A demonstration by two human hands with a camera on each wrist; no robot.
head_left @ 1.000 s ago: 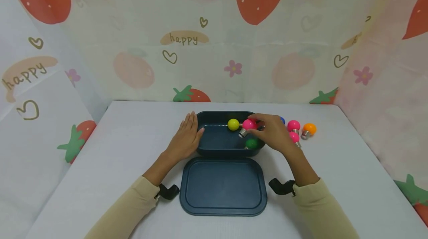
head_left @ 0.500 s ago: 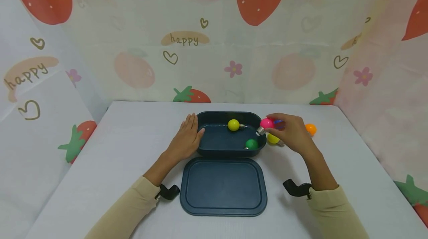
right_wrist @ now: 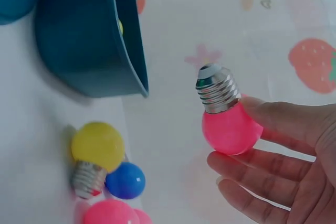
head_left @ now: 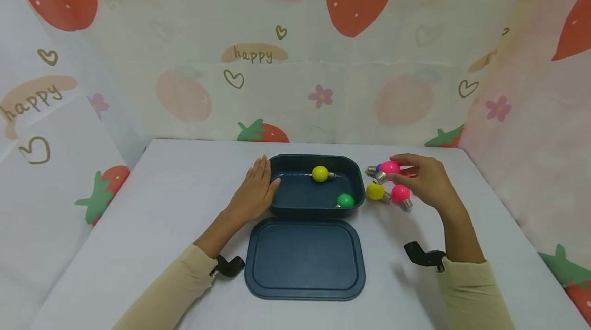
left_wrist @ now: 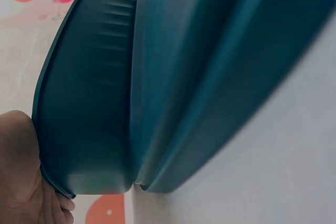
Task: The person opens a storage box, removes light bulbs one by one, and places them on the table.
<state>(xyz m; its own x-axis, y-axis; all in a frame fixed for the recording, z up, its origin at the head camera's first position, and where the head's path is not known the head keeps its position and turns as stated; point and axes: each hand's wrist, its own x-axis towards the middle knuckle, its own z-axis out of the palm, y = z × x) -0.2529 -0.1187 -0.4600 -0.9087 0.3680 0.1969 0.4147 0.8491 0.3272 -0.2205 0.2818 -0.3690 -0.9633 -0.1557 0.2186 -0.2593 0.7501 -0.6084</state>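
Observation:
My right hand [head_left: 429, 181] pinches a pink light bulb [right_wrist: 231, 129] between thumb and fingers, its silver screw base pointing up and away from the palm in the right wrist view. It is raised over the loose bulbs right of a dark blue box [head_left: 295, 194]. Inside the box lie a yellow bulb [head_left: 319, 174] and a green bulb [head_left: 345, 200]. My left hand [head_left: 249, 194] rests against the box's left wall with fingers straight. Beside the box's right wall are another yellow bulb [head_left: 375, 191], another pink bulb [head_left: 400, 194] and a blue bulb [right_wrist: 126, 181].
A dark blue lid [head_left: 304, 258] lies flat on the white table [head_left: 194, 166], just in front of the box. Fabric walls [head_left: 184, 22] with strawberry prints stand behind and at both sides. Black wrist cameras [head_left: 425, 256] stick out near both sleeves.
My right hand has carried the pink bulb rightward from over the box to above the loose bulbs. The orange bulb is now hidden behind that hand. My left hand keeps its place.

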